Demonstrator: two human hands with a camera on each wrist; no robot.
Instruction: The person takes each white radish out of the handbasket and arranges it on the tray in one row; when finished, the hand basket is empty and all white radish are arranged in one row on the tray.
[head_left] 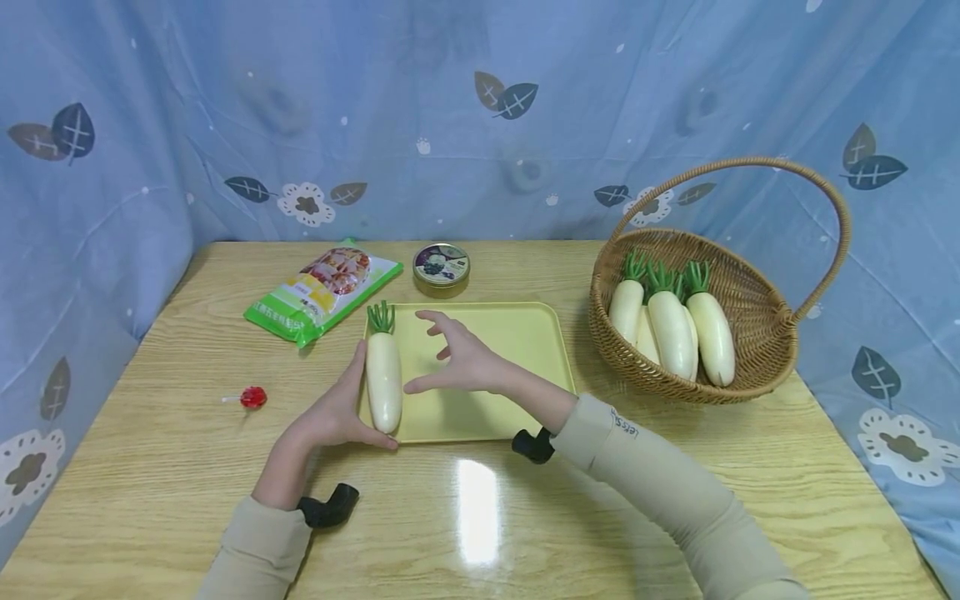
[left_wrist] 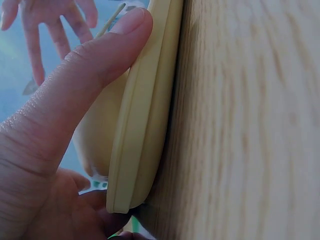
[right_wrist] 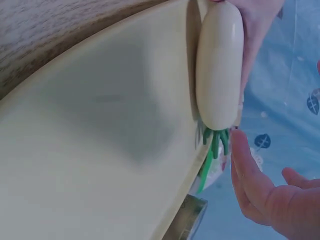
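In the head view a white radish [head_left: 384, 379] with a green stem tuft lies lengthwise along the left side of a yellow tray [head_left: 480, 417]. My left hand [head_left: 337, 412] spreads round the tray's front left corner, its fingers along the left edge beside the radish and its thumb at the front rim. The left wrist view shows that thumb [left_wrist: 95, 65] lying against the tray's rim, the other fingers partly hidden behind the corner. Over the tray's middle, right of the radish, my right hand [head_left: 465, 358] hovers with fingers spread and nothing in it.
A wicker basket [head_left: 772, 350] with a tall handle holds several white radishes [head_left: 671, 333] at the right. Behind the tray stand a round tin [head_left: 442, 267] and a green food bag [head_left: 322, 292]. A red lollipop [head_left: 253, 397] lies at left. Blue patterned cloth [head_left: 420, 100] surrounds the table.
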